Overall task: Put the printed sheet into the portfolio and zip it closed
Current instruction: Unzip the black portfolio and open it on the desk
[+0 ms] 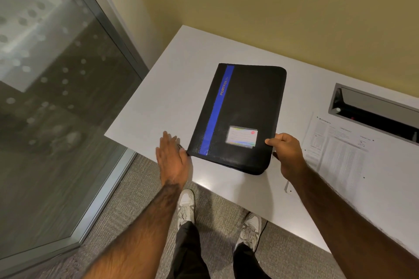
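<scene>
A black portfolio (pixel 244 111) with a blue stripe and a name card lies closed on the white table (pixel 163 102). My right hand (pixel 285 152) grips its near right edge, thumb on top. My left hand (pixel 170 154) is flat with fingers apart, touching the portfolio's near left corner. The printed sheet (pixel 335 152) lies flat on the table to the right of the portfolio, partly hidden by my right forearm.
A metal-framed cable opening (pixel 371 108) is sunk into the table at the right, behind the sheet. A glass wall (pixel 56 97) stands close on the left. The table's near edge runs just in front of my feet, and a yellow wall is behind it.
</scene>
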The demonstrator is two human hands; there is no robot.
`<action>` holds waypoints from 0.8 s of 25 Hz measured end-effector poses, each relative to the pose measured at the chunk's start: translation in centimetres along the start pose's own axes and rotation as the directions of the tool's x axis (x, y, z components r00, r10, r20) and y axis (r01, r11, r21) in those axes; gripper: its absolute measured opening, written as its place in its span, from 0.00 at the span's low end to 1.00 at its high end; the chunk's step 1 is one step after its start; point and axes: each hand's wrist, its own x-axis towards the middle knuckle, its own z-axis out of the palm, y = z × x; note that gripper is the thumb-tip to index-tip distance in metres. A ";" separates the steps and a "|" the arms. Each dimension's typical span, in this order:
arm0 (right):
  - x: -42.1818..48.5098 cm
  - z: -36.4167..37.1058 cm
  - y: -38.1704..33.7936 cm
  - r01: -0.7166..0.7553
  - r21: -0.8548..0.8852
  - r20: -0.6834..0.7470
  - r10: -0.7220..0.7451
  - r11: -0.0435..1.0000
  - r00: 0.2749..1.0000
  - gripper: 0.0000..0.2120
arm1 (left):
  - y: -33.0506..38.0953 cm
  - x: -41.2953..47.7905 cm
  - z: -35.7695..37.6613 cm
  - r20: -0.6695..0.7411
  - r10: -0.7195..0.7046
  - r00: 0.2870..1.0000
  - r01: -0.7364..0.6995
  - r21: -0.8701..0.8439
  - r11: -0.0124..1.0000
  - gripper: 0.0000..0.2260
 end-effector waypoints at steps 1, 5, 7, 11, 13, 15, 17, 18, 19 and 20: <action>-0.5 -0.1 -0.4 0.059 0.005 0.000 -0.059 0.998 0.998 0.08 | 0.6 0.7 0.0 0.049 0.016 0.999 -0.012 -0.065 0.998 0.22; -3.7 0.6 -2.9 0.341 0.016 0.014 -0.341 0.940 0.940 0.11 | 4.1 3.6 -0.8 0.308 0.014 0.951 0.069 -0.257 0.964 0.27; -5.5 1.9 -4.6 0.401 0.035 -0.010 -0.401 0.915 0.916 0.10 | 5.7 4.7 -1.7 0.391 0.022 0.920 0.124 -0.345 0.930 0.23; -9.9 6.3 -8.7 0.393 0.088 -0.004 -0.394 0.915 0.919 0.07 | 7.4 7.3 -2.8 0.496 -0.020 0.868 0.247 -0.397 0.884 0.20; -11.7 9.0 -10.5 0.441 0.065 0.051 -0.445 0.895 0.894 0.07 | 7.7 8.4 -3.7 0.587 -0.010 0.809 0.317 -0.423 0.849 0.21; -12.5 12.0 -11.7 0.543 -0.034 0.107 -0.537 0.839 0.837 0.07 | 7.9 9.1 -5.2 0.676 0.082 0.732 0.332 -0.459 0.824 0.23; -12.3 14.7 -11.9 0.616 -0.129 0.180 -0.593 0.777 0.785 0.10 | 8.0 10.0 -7.7 0.688 0.120 0.715 0.349 -0.501 0.792 0.18; -12.0 15.7 -11.7 0.646 -0.160 0.230 -0.608 0.746 0.760 0.12 | 8.2 10.4 -9.3 0.680 0.093 0.728 0.381 -0.513 0.769 0.17; -11.6 16.8 -11.4 0.675 -0.182 0.277 -0.621 0.715 0.733 0.14 | 8.2 11.2 -11.0 0.674 0.073 0.735 0.414 -0.531 0.739 0.20; -11.3 17.7 -11.1 0.695 -0.195 0.317 -0.626 0.692 0.713 0.16 | 7.9 12.1 -12.6 0.687 0.080 0.722 0.464 -0.567 0.681 0.27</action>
